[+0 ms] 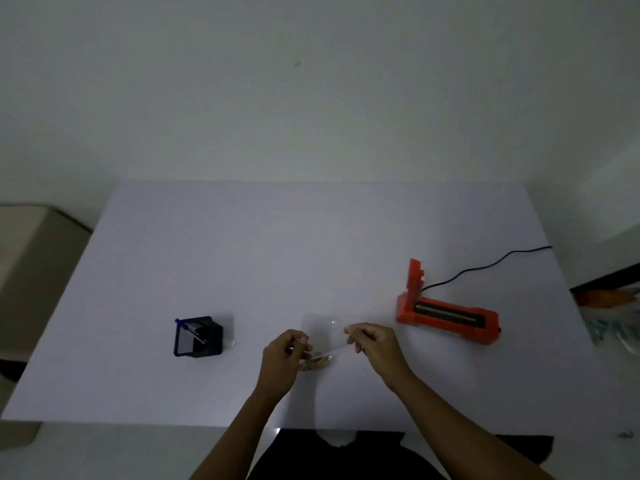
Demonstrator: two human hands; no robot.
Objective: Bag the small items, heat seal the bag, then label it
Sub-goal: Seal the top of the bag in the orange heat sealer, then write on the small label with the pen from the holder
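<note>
A small clear plastic bag [323, 332] is held just above the white table [311, 244], near its front middle. My left hand [282, 358] pinches the bag's left edge and my right hand [372, 344] pinches its right edge. A little heap of small tan items [317, 362] lies under the bag between my hands; whether they are inside the bag I cannot tell. The orange heat sealer [446, 315] sits to the right with its lid raised.
A dark pen holder [198, 337] with a blue pen stands to the left of my hands. The sealer's black cable [485, 266] runs off the table's right edge. Clutter lies beyond the right edge, and a beige box is at the far left.
</note>
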